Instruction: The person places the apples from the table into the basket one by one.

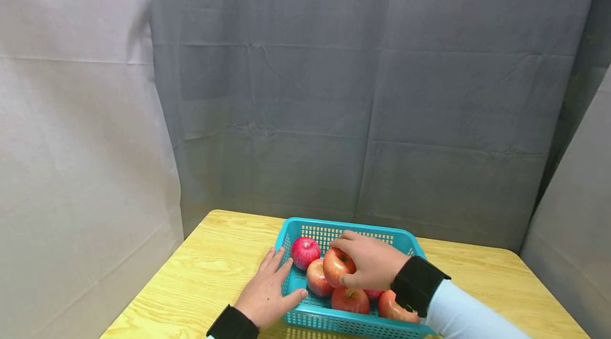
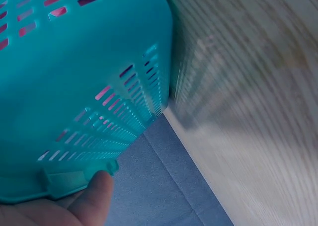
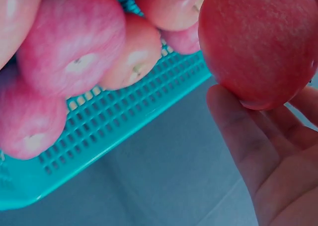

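My right hand (image 1: 374, 262) grips a red apple (image 1: 337, 270) over the turquoise plastic basket (image 1: 346, 322). In the right wrist view, fingers and thumb (image 3: 233, 121) hold this apple (image 3: 261, 42) from below and the side. My left hand (image 1: 267, 292) lies at the basket's left rim, fingers extended and spread. A fingertip (image 2: 101, 184) touches the rim in the left wrist view. Several more apples lie in the basket: a deep pink one (image 1: 305, 252) at the back left, and red-yellow ones (image 1: 350, 301) at the front. The right hand and wrist hide part of the basket.
The basket stands on a light wooden table (image 1: 205, 264) near its back edge. A grey cloth (image 1: 305, 100) hangs behind, and pale cloths (image 1: 81, 132) hang at both sides. Black bands (image 1: 420, 283) circle both wrists.
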`<state>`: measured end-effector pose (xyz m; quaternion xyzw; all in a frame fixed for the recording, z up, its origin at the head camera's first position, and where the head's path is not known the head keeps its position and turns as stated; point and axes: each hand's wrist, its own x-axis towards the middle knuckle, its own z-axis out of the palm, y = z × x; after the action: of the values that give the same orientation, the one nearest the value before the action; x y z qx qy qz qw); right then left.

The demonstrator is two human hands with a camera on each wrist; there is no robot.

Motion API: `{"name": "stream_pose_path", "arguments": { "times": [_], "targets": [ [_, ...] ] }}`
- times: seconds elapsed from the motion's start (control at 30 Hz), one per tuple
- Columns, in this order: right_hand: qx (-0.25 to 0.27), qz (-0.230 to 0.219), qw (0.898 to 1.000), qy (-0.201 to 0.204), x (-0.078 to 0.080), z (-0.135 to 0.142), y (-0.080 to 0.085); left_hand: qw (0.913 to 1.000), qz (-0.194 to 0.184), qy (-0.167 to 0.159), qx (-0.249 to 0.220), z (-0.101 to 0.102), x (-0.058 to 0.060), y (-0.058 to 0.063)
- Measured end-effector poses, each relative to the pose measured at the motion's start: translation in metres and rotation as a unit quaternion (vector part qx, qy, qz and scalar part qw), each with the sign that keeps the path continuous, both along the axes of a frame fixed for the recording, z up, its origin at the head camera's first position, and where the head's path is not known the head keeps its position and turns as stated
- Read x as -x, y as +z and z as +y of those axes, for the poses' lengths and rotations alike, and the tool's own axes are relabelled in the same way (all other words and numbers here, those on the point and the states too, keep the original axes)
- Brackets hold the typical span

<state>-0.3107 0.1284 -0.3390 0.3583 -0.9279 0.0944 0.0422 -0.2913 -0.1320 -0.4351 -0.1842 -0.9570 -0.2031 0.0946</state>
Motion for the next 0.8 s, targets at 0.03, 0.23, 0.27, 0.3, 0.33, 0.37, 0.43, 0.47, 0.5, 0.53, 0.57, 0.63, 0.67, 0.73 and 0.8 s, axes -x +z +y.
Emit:
{"name": "stream_pose_path", "arguments": {
  "times": [0.03, 0.23, 0.27, 0.3, 0.33, 0.37, 0.43, 0.47, 0.5, 0.53, 0.57, 0.63, 0.67, 0.73, 0.8],
  "targets": [
    [-0.001, -0.006, 1.000, 0.006, 0.001, -0.003, -0.001, 1.0000, 0.000, 0.000, 0.001, 0.000, 0.000, 0.000],
    [-0.002, -0.038, 0.999, 0.036, 0.003, -0.022, -0.004, 0.9999, -0.010, 0.001, 0.002, -0.002, -0.002, 0.000],
    [-0.003, -0.040, 0.998, 0.041, 0.002, -0.026, -0.005, 0.9999, -0.012, 0.001, 0.001, -0.002, -0.003, 0.000],
    [-0.006, -0.039, 0.998, 0.046, 0.002, -0.029, -0.006, 0.9999, -0.012, 0.001, 0.000, -0.003, -0.004, 0.000],
    [-0.009, -0.036, 0.998, 0.049, 0.002, -0.032, -0.007, 0.9999, -0.012, 0.001, -0.001, -0.003, -0.005, 0.000],
    [-0.013, -0.034, 0.998, 0.053, 0.002, -0.035, -0.008, 0.9999, -0.012, 0.000, -0.002, -0.003, -0.005, 0.000],
    [-0.019, -0.028, 0.997, 0.063, 0.002, -0.041, -0.011, 0.9999, -0.011, 0.000, -0.006, -0.003, -0.007, 0.000],
    [-0.026, -0.020, 0.997, 0.069, 0.003, -0.043, -0.012, 0.9999, -0.012, 0.000, -0.008, -0.003, -0.007, 0.001],
    [-0.032, -0.011, 0.997, 0.075, 0.003, -0.045, -0.014, 0.9999, -0.011, 0.000, -0.010, -0.003, -0.007, 0.001],
    [-0.039, -0.003, 0.996, 0.080, 0.003, -0.047, -0.015, 0.9999, -0.010, 0.000, -0.011, -0.002, -0.007, 0.001],
    [-0.047, 0.004, 0.995, 0.086, 0.004, -0.049, -0.016, 0.9999, -0.008, -0.001, -0.011, -0.002, -0.007, 0.002],
    [-0.057, 0.007, 0.993, 0.101, 0.005, -0.051, -0.020, 0.9999, -0.009, -0.001, -0.012, -0.002, -0.008, 0.002],
    [-0.060, 0.002, 0.992, 0.109, 0.006, -0.053, -0.021, 0.9999, -0.008, -0.001, -0.011, -0.002, -0.008, 0.001],
    [-0.060, -0.024, 0.990, 0.124, 0.008, -0.055, -0.024, 0.9999, -0.010, -0.001, -0.010, -0.002, -0.008, 0.001],
    [-0.056, -0.050, 0.988, 0.137, 0.010, -0.056, -0.027, 0.9999, -0.012, -0.001, -0.008, -0.002, -0.009, 0.000]
  ]
}}
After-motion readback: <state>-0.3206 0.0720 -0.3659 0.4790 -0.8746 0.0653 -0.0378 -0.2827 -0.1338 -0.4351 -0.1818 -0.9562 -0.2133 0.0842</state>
